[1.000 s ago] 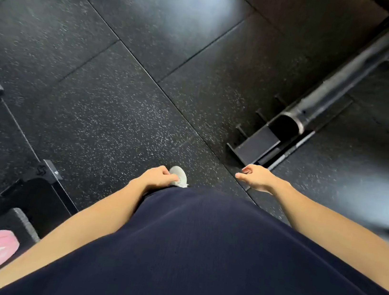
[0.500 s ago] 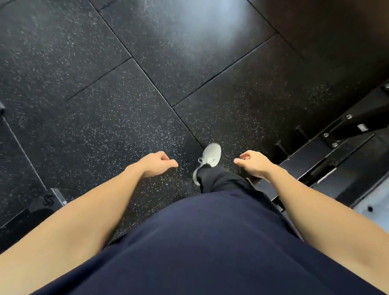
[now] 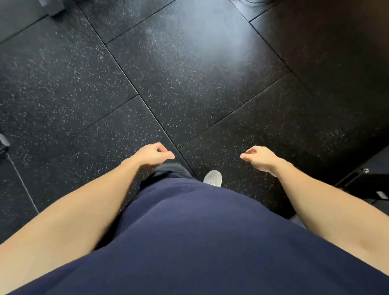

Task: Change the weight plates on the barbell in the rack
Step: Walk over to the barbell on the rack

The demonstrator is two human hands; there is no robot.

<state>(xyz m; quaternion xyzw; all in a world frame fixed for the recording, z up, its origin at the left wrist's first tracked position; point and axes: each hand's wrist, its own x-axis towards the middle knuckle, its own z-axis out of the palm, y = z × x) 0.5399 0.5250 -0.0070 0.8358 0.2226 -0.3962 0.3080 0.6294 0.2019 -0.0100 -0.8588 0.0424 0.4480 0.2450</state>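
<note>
Two bare hands hang over the black speckled rubber floor [image 3: 191, 54]: left hand [image 3: 153, 154], right hand [image 3: 260, 158]. One pale grey shoe [image 3: 213, 178] stands on that floor.

floor [image 3: 196, 55] – speckled rubber, slight sheen | shirt [image 3: 199, 248] – matt navy cloth

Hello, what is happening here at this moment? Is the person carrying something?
No. A person in a dark blue shirt stands on black rubber floor tiles. The left hand and right hand hang loosely and hold nothing. One light shoe shows below. No barbell or weight plate is clearly in view.
</note>
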